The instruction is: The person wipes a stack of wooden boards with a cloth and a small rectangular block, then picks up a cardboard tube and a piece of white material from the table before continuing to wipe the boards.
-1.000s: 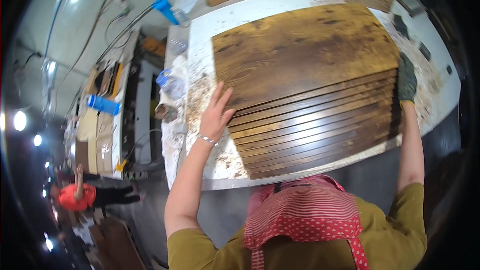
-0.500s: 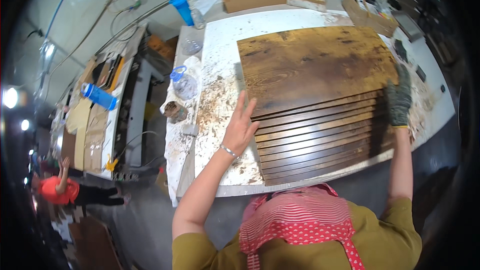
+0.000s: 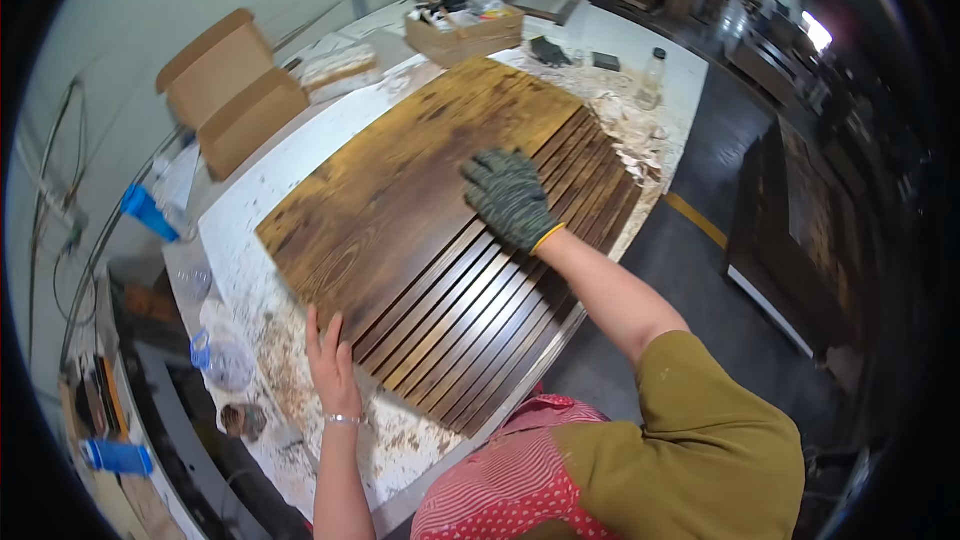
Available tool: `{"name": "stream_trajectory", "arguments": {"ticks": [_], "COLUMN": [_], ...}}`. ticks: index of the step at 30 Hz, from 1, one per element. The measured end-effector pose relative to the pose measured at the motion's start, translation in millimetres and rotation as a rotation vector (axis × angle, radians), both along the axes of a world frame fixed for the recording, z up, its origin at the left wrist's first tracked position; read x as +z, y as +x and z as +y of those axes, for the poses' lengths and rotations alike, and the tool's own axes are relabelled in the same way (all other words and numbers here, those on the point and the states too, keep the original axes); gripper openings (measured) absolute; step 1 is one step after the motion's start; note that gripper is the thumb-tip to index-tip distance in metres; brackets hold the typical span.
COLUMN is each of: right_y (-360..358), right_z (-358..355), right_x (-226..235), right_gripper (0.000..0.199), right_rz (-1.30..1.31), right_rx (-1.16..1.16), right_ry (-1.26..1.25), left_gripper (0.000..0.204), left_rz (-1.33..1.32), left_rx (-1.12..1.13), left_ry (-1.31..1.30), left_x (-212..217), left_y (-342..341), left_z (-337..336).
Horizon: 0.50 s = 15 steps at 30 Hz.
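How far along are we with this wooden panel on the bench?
Done, by the look of it: the wooden panel is stained dark brown, with grooves cut across its near half, and shavings litter the white table. In hand: the gloved right hand lies flat on the grooved part, and the bare left hand presses at the near edge. Left: the far half is smooth, without grooves; the shavings remain unswept.

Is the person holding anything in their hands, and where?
Nothing is gripped. The gloved right hand lies flat on the wooden panel; the bare left hand presses its near left edge.
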State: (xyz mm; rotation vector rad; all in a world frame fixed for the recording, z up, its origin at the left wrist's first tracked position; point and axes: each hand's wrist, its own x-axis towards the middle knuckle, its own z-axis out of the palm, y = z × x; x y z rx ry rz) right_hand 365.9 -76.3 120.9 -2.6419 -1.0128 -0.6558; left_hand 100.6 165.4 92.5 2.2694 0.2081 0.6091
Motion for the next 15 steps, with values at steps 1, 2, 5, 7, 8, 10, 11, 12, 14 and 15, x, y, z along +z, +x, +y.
{"name": "stream_trajectory", "arguments": {"ticks": [1, 2, 5, 7, 8, 10, 11, 12, 14, 15], "right_y": [-0.5, -0.9, 3.8, 10.9, 14.2, 42.1, 62.4, 82.5, 127.2, 157.1], "right_z": [-1.6, -3.4, -6.2, -15.8, -20.2, -40.6, -57.9, -75.8, -123.1, -168.0], "right_x": [-0.8, -3.5, -8.7, -4.4, -3.8, -3.4, 3.8, 13.5, 4.5, -16.5], "right_gripper": [0.043, 0.045, 0.047, 0.048, 0.05, 0.053, 0.054, 0.054, 0.052, 0.049], "right_rz": [0.008, 0.019, 0.058, 0.114, 0.171, -0.018, -0.065, 0.102, 0.184, 0.146], "right_rx": [0.004, 0.013, -0.016, 0.052, 0.133, 0.027, -0.057, -0.22, -0.307, -0.295], "right_ry": [0.031, 0.063, 0.064, 0.064, 0.055, 0.213, 0.316, 0.414, 0.778, 0.536], "left_gripper": [0.042, 0.042, 0.042, 0.043, 0.044, 0.045, 0.046, 0.048, 0.05, 0.055], "left_rz": [-0.003, -0.003, -0.015, -0.021, -0.024, 0.012, 0.042, 0.075, 0.025, -0.038], "left_rx": [0.036, 0.077, 0.125, 0.128, 0.143, 0.152, 0.156, 0.167, 0.202, 0.221], "left_ry": [0.032, 0.064, 0.1, 0.115, 0.123, 0.131, 0.123, 0.114, 0.047, -0.027], "left_x": [-0.8, -2.8, -6.4, -8.2, -8.5, -5.0, -3.6, -4.0, -7.1, -9.1], "left_y": [1.0, 1.5, 6.7, 6.7, 5.6, 1.9, -0.2, -3.1, -0.9, 3.3], "left_z": [-1.2, -3.1, -9.1, -11.7, -12.0, -11.5, -11.0, -10.9, -21.2, -29.2]}}
